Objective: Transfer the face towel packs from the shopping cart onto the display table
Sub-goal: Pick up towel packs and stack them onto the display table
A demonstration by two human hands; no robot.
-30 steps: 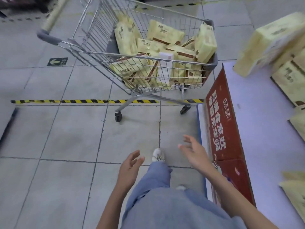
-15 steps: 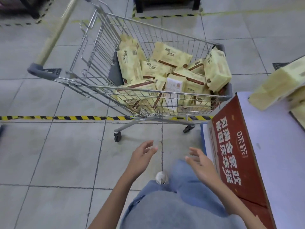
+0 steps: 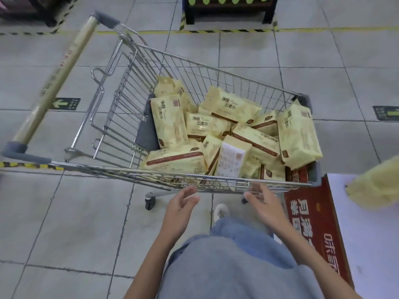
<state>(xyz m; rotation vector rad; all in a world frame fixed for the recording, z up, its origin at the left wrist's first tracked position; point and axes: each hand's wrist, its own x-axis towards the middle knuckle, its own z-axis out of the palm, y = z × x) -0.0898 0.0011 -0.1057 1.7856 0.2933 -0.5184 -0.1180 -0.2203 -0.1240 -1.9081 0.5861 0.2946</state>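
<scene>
Both hands are reaching out empty with relaxed, spread fingers: the left hand (image 3: 181, 209) and right hand (image 3: 266, 202) are hovering just before the silver wire shopping cart (image 3: 216, 184), and the pale yellow face towel packs (image 3: 235, 134) are lying piled inside it, beyond the fingertips.

Now left hand (image 3: 180, 209), right hand (image 3: 266, 203) by cart (image 3: 129, 171) rim, perhaps touching.

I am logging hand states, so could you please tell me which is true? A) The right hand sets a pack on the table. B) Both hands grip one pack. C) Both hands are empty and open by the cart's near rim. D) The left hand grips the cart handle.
C: the left hand and right hand show spread, empty fingers by the shopping cart's near rim, with the face towel packs inside.
</scene>
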